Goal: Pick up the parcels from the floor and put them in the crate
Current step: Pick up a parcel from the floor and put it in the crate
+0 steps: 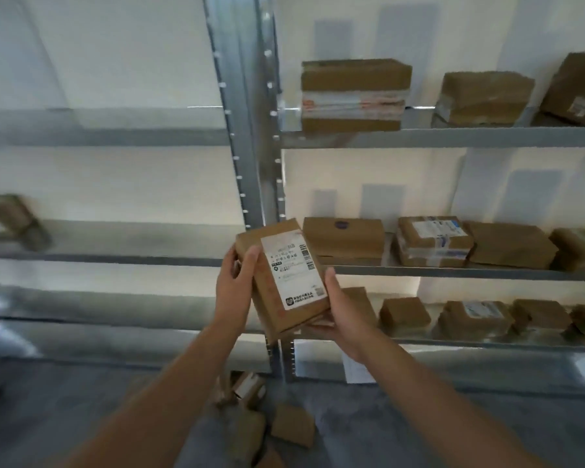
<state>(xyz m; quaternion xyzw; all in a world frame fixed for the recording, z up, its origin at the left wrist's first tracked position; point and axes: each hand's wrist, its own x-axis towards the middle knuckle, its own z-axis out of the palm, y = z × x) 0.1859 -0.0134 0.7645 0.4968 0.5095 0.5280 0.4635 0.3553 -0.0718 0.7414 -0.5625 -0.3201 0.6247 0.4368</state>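
Brown cardboard labelled parcel [284, 278] is gripped by left hand [233, 288] and right hand [340, 314]; small brown parcels [293, 425] lie on the floor [419, 434] at six o'clock; crate unseen.

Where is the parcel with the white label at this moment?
In the head view, the labelled parcel is at centre, held between the left hand and right hand, before the grey shelf post, above the floor parcels.

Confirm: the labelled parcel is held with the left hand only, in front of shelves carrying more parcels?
No. Both hands hold the parcel: the left hand grips its left side, the right hand supports its lower right corner. The head view shows this; the rest stands.
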